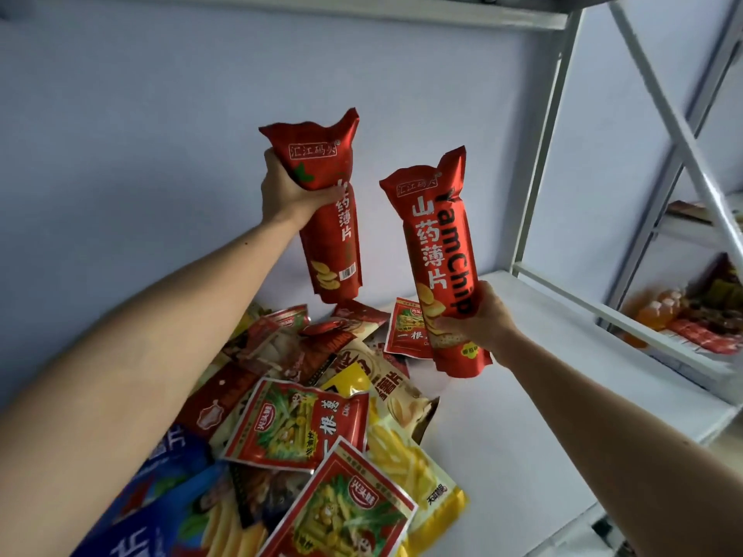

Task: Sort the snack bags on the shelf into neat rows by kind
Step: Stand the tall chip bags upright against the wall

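Two tall red yam chip bags are held up in the air above the white shelf (522,396). My left hand (287,190) grips the left yam chip bag (331,243) near its top. My right hand (484,319) grips the right yam chip bag (440,251) near its bottom. Both bags stand upright and apart from each other. Below them a loose pile of snack bags covers the left part of the shelf: red spicy-strip packets (297,426), a yellow fries bag (406,452), and blue bags (161,492) at the lower left.
A single red packet (404,329) lies behind the right bag. A white metal upright (551,126) and diagonal braces bound the shelf on the right. Beyond them another shelf holds orange bottles (655,311) and more red packets. A white wall stands behind.
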Action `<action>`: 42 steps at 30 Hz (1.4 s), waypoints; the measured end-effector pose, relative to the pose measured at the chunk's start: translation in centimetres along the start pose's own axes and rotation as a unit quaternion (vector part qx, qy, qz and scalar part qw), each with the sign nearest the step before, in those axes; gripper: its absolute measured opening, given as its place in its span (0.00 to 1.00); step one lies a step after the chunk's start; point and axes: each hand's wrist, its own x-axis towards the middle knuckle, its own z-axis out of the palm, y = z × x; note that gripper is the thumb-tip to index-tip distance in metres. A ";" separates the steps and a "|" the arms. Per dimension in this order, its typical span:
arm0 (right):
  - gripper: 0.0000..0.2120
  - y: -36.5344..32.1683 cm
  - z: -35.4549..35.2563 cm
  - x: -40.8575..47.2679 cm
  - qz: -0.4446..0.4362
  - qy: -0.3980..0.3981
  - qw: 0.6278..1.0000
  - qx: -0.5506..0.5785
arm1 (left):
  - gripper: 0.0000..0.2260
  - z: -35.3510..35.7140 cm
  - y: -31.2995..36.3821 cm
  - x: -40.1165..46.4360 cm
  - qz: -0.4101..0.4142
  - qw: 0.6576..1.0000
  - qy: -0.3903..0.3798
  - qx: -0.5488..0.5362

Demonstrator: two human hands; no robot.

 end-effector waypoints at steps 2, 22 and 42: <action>0.38 -1.6 1.0 -0.7 -0.015 -0.004 1.000 0.003 | 0.46 -2.8 1.0 0.0 0.008 1.000 0.019 0.011; 0.42 -15.6 21.5 -18.2 -0.183 -0.242 0.952 0.041 | 0.44 -36.6 2.8 -19.2 -0.111 0.957 0.164 0.211; 0.44 -19.1 39.9 -32.3 -0.154 -0.390 0.905 0.065 | 0.43 -58.0 -4.2 -29.3 -0.184 0.919 0.247 0.248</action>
